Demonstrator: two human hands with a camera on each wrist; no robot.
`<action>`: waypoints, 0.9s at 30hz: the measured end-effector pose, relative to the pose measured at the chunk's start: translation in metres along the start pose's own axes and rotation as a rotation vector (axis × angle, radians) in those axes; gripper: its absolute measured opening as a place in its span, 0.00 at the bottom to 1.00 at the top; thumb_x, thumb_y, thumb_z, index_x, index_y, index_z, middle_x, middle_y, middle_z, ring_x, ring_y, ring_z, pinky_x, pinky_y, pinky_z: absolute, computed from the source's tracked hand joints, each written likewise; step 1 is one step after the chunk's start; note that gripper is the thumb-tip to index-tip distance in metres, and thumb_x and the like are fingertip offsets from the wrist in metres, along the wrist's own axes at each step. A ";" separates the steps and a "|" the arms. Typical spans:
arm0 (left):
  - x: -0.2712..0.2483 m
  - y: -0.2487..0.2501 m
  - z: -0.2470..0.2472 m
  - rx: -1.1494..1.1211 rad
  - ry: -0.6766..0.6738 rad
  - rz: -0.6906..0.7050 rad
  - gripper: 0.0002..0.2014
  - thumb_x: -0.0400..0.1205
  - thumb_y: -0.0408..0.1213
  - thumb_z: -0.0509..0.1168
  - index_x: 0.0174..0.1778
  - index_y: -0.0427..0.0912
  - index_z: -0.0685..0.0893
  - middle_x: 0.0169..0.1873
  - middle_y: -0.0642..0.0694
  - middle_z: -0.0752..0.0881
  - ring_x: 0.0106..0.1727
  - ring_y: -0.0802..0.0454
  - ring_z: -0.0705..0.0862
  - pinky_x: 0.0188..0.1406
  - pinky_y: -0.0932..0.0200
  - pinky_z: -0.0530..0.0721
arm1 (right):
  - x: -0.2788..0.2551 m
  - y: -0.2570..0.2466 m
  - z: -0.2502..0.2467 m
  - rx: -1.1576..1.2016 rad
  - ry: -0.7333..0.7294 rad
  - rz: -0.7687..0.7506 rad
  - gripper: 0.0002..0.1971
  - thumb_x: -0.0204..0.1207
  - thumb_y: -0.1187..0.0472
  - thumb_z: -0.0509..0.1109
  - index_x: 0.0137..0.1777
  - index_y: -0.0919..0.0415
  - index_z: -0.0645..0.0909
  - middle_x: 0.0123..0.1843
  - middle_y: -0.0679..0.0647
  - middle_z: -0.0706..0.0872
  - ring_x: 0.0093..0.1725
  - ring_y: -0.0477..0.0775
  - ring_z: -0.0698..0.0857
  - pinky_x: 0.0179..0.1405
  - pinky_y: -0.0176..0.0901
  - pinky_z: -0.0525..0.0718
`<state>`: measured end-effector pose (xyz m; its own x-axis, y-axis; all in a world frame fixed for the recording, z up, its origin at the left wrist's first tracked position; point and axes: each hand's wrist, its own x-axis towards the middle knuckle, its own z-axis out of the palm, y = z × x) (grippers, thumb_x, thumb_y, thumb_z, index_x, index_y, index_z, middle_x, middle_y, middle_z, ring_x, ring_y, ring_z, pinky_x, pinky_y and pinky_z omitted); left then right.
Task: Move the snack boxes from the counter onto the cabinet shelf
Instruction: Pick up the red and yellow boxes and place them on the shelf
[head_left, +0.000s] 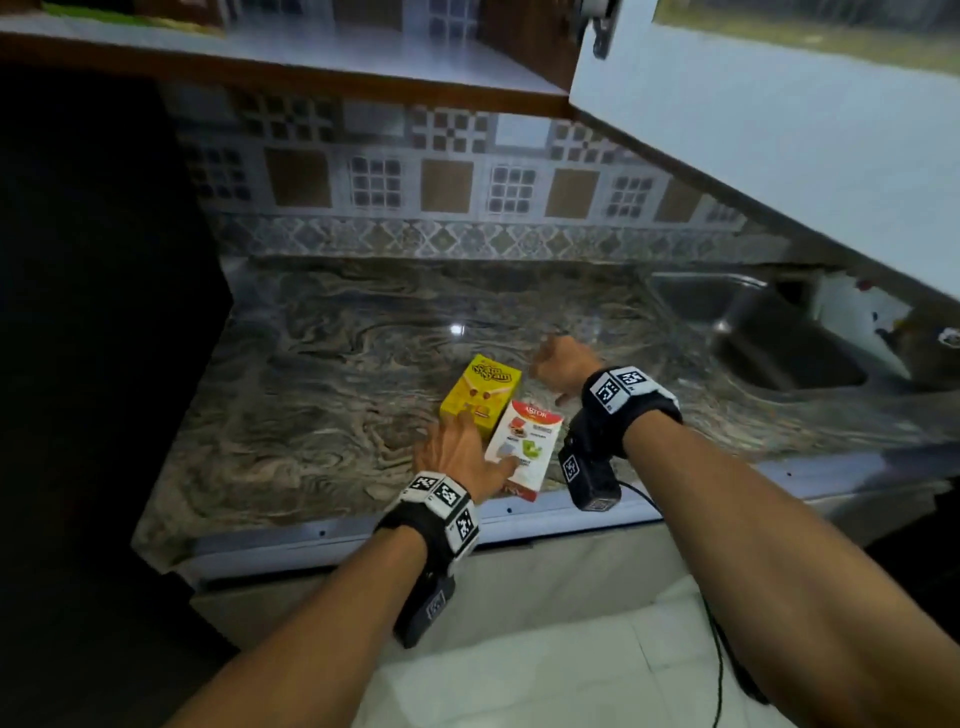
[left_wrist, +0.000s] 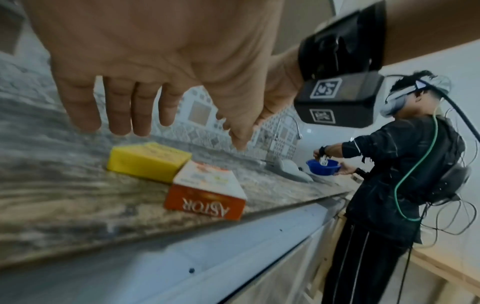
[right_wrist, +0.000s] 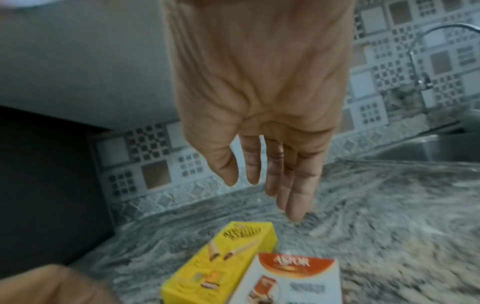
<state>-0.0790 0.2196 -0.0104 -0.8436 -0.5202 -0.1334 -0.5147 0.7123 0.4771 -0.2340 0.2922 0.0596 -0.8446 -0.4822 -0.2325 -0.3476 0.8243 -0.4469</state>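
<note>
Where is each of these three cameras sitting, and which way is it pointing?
Head: worn high, looking down at the counter; both forearms, left hand and right hand show.
Left wrist: under the left palm, looking along the counter edge.
Right wrist: under the right palm, facing the tiled wall.
All share the yellow box and Astor box.

Two snack boxes (head_left: 501, 423) lie touching near the counter's (head_left: 311, 374) front edge, sink (head_left: 769, 338) to their right.

Bare counter (head_left: 322, 364) rings the two touching boxes (head_left: 498, 415); the open cabinet door (head_left: 753, 171) overhangs the right
</note>
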 end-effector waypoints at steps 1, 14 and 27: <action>0.005 0.003 0.013 -0.015 -0.045 -0.007 0.41 0.70 0.63 0.72 0.70 0.39 0.70 0.69 0.37 0.75 0.70 0.36 0.75 0.63 0.43 0.76 | 0.010 0.007 0.007 -0.018 -0.015 0.014 0.16 0.77 0.62 0.66 0.55 0.75 0.85 0.55 0.70 0.88 0.53 0.69 0.89 0.53 0.61 0.90; 0.034 0.005 0.050 0.019 -0.126 0.029 0.44 0.61 0.57 0.79 0.65 0.39 0.67 0.62 0.40 0.75 0.63 0.40 0.77 0.55 0.47 0.80 | 0.090 0.004 0.039 -0.091 -0.146 0.111 0.30 0.80 0.45 0.64 0.70 0.71 0.77 0.72 0.69 0.81 0.68 0.70 0.83 0.64 0.56 0.83; -0.020 -0.099 0.001 0.199 -0.059 0.057 0.45 0.59 0.58 0.77 0.68 0.44 0.66 0.61 0.44 0.74 0.62 0.44 0.75 0.57 0.51 0.78 | 0.106 -0.040 0.100 -0.334 -0.197 0.044 0.36 0.78 0.46 0.65 0.85 0.46 0.58 0.88 0.55 0.60 0.83 0.67 0.65 0.74 0.69 0.73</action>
<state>-0.0111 0.1598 -0.0555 -0.8769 -0.4515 -0.1647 -0.4806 0.8221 0.3052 -0.2690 0.1785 -0.0330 -0.7785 -0.4654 -0.4210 -0.4539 0.8809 -0.1344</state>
